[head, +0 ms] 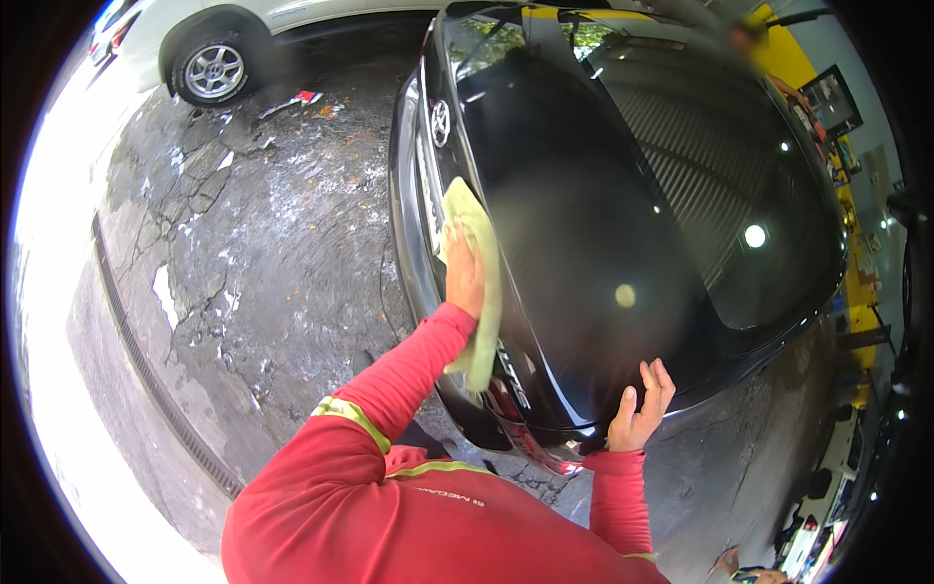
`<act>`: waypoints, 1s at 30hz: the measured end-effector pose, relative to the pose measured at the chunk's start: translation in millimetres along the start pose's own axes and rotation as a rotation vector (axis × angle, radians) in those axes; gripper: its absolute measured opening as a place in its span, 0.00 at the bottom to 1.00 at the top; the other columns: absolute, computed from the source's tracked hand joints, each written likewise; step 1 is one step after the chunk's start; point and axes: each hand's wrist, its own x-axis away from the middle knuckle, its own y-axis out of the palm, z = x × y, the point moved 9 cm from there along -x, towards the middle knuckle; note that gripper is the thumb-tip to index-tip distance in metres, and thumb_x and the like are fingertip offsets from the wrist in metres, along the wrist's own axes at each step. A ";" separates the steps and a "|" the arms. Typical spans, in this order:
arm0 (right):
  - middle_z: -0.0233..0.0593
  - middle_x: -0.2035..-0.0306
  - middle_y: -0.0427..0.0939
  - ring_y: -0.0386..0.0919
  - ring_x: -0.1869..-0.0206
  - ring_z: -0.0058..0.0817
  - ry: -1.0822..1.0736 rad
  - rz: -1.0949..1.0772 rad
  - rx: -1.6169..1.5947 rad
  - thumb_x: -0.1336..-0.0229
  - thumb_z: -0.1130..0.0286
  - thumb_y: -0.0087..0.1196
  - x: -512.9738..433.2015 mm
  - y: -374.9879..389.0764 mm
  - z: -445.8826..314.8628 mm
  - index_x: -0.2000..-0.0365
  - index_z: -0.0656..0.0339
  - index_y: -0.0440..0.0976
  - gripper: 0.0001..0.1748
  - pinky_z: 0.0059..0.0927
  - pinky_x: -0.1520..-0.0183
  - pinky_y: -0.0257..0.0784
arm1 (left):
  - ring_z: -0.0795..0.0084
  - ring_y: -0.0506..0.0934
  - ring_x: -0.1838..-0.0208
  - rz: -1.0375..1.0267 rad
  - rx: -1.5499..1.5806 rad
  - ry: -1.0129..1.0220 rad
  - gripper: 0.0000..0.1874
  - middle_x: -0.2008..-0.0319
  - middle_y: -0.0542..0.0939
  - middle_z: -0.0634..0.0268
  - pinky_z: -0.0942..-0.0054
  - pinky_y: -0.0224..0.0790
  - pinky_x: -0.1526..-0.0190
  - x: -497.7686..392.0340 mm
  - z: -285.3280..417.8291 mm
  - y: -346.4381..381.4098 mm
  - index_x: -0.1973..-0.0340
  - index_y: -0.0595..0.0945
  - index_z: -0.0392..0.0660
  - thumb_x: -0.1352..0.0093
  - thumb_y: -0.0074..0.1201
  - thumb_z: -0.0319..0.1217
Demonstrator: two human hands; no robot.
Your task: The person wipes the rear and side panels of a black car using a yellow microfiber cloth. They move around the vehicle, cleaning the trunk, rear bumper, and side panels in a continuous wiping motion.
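A black Toyota car stands with its rear towards me, its trunk lid and rear window glossy. My left hand presses a yellow-green cloth flat on the trunk's rear face, below the round emblem. The cloth hangs down past my wrist towards the chrome lettering. My right hand is at the near corner of the trunk, above the tail light, with fingers apart and nothing in it. Whether its fingertips touch the paint, I cannot tell.
A white vehicle with an alloy wheel is parked at the upper left. The cracked concrete floor has a drain grate and scattered litter. Beyond the car at the upper right is a blurred person. Another person's foot shows at the lower right.
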 end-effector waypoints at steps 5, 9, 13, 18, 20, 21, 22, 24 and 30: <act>0.57 0.31 0.76 0.74 0.29 0.53 0.041 0.014 0.067 0.24 0.59 0.54 -1.4 0.6 1.6 0.39 0.70 0.82 0.26 0.51 0.24 0.66 | 0.44 0.45 0.08 0.017 -0.009 0.024 0.35 0.11 0.53 0.47 0.53 0.34 0.11 -175.0 -107.2 9.8 0.12 0.49 0.42 0.10 0.34 0.39; 0.56 0.31 0.76 0.76 0.30 0.52 0.051 0.053 0.095 0.23 0.59 0.54 -2.1 -0.3 -1.4 0.40 0.69 0.83 0.25 0.49 0.25 0.68 | 0.47 0.44 0.08 -0.007 -0.014 -0.046 0.35 0.09 0.51 0.54 0.51 0.33 0.11 -206.7 -145.6 17.4 0.11 0.48 0.48 0.10 0.32 0.41; 0.56 0.31 0.76 0.75 0.29 0.51 0.006 0.054 0.104 0.20 0.58 0.49 -2.8 1.9 -8.3 0.40 0.69 0.83 0.26 0.48 0.25 0.69 | 0.52 0.39 0.07 -0.048 0.037 0.013 0.35 0.08 0.44 0.59 0.51 0.23 0.10 -84.1 -82.7 16.5 0.11 0.46 0.47 0.10 0.30 0.41; 0.57 0.31 0.76 0.74 0.29 0.50 -0.051 0.101 -0.015 0.16 0.57 0.42 1.6 2.3 -7.0 0.38 0.68 0.83 0.28 0.47 0.24 0.67 | 0.46 0.46 0.09 -0.039 0.149 0.012 0.39 0.12 0.50 0.42 0.54 0.32 0.12 148.9 54.1 8.4 0.14 0.48 0.32 0.13 0.38 0.40; 0.56 0.31 0.75 0.75 0.30 0.49 -0.068 0.129 -0.062 0.15 0.56 0.41 4.8 1.0 -4.0 0.38 0.68 0.83 0.29 0.47 0.25 0.66 | 0.37 0.35 0.08 -0.134 0.157 0.090 0.39 0.11 0.42 0.36 0.40 0.21 0.12 218.1 101.2 17.7 0.16 0.49 0.26 0.15 0.38 0.39; 0.56 0.31 0.74 0.75 0.30 0.49 -0.088 0.134 -0.036 0.14 0.56 0.41 6.2 0.3 -3.7 0.38 0.68 0.83 0.29 0.47 0.25 0.68 | 0.32 0.39 0.09 -0.153 0.037 0.126 0.39 0.14 0.47 0.30 0.34 0.23 0.13 241.4 116.9 21.4 0.18 0.53 0.25 0.17 0.44 0.37; 0.56 0.31 0.74 0.75 0.30 0.49 -0.091 0.131 -0.060 0.14 0.57 0.41 7.6 0.3 -2.5 0.38 0.68 0.82 0.28 0.46 0.25 0.69 | 0.28 0.43 0.11 -0.229 -0.047 0.060 0.38 0.16 0.51 0.27 0.31 0.24 0.13 252.0 117.5 30.9 0.20 0.56 0.24 0.18 0.46 0.35; 0.57 0.30 0.72 0.76 0.30 0.50 -0.091 0.129 -0.054 0.14 0.58 0.41 8.8 -1.0 -0.2 0.38 0.70 0.82 0.28 0.47 0.25 0.70 | 0.25 0.49 0.14 -0.252 -0.160 0.040 0.35 0.21 0.59 0.24 0.27 0.27 0.14 259.4 127.4 37.2 0.23 0.61 0.23 0.21 0.48 0.32; 0.60 0.31 0.73 0.74 0.29 0.54 -0.100 0.134 -0.188 0.15 0.58 0.41 10.0 -6.8 -0.6 0.39 0.70 0.82 0.28 0.49 0.24 0.70 | 0.22 0.56 0.18 -0.086 -0.342 0.117 0.32 0.24 0.63 0.24 0.28 0.35 0.15 198.3 152.1 20.6 0.27 0.66 0.24 0.23 0.48 0.30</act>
